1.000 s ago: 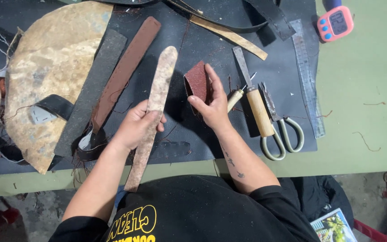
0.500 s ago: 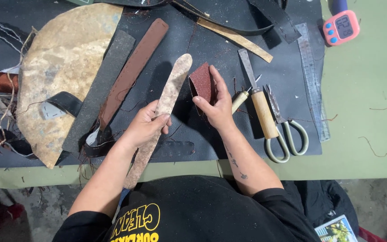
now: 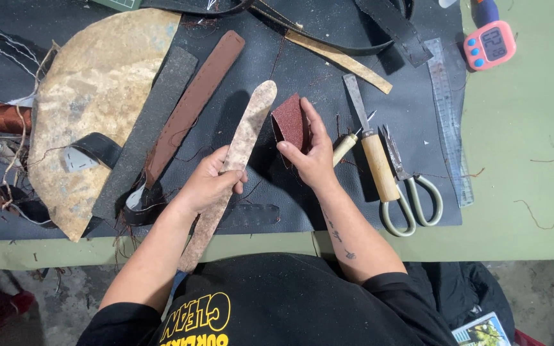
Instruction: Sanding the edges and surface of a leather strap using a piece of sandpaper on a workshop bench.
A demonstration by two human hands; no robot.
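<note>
Over the black mat (image 3: pixel 354 211), centre of the bench: my left hand (image 3: pixel 209 182) is wrapped round a long mottled leather strip (image 3: pixel 242 144) abt mid-length, fingers curled over the top edge & thumb under, pinching it firm. Strip runs diagonally, rounded tip up by the mat's middle, other end dropping past the table edge toward my shirt. My right hand (image 3: pixel 312 154) pinches a folded bit of red-brown sandpaper (image 3: pixel 290 122) btwn thumb & fingers, fingers pressed together along its right side; the paper sits just beside the strip, w/ a narrow gap – can't tell if they touch.

Left of the strip: a brown stitched strap (image 3: pixel 193 102), a dark grey abrasive strip (image 3: pixel 145 134) next to it, then a big tan half-round hide piece (image 3: pixel 91 96). Right of my hand: a wooden-handled knife (image 3: pixel 373 150), a small awl (image 3: pixel 347 144) near my knuckles, scissors (image 3: pixel 411 192), a steel ruler (image 3: pixel 447 122) along the mat's edge. Pink timer (image 3: pixel 490 43) sits on the green table (image 3: pixel 527 160), top right.
</note>
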